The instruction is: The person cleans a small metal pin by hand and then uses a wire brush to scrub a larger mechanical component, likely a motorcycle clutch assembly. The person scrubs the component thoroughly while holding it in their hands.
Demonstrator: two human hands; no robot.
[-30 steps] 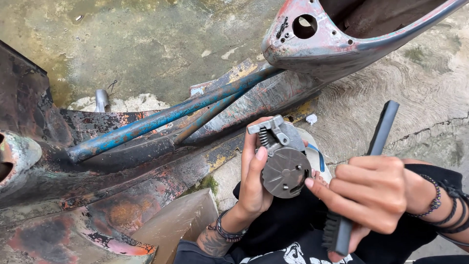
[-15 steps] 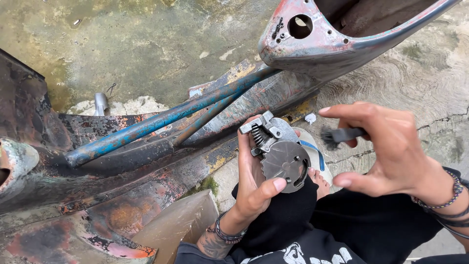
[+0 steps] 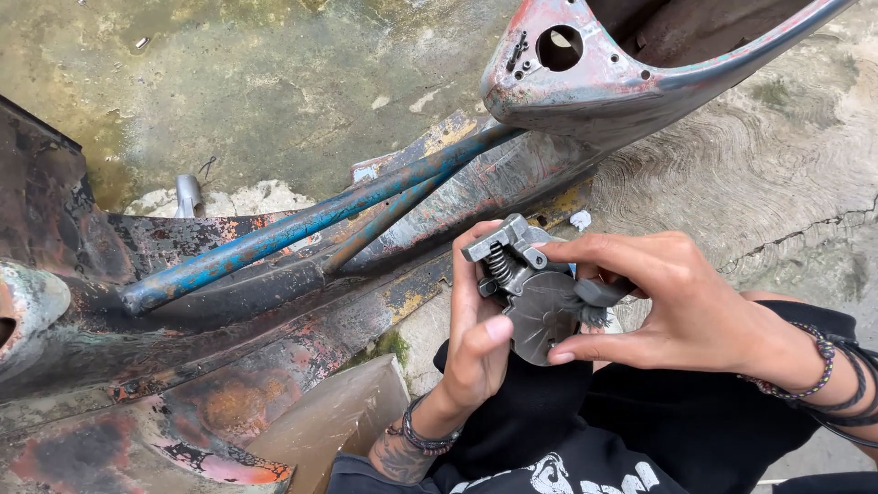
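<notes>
Your left hand [image 3: 480, 343] is cupping a round, dark grey metal mechanism with a coil spring [image 3: 530, 293] above your lap; your right hand [image 3: 677, 302] is pinching what seems a dark tool against it, seemingly mid-adjustment.

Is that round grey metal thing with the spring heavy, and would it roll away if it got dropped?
The metal part looks solid and stiff, so probably heavy for its size; the left hand cups it. Its round disc might roll, but the spring bracket would likely stop it. The grimy surface may be slippery.
</notes>
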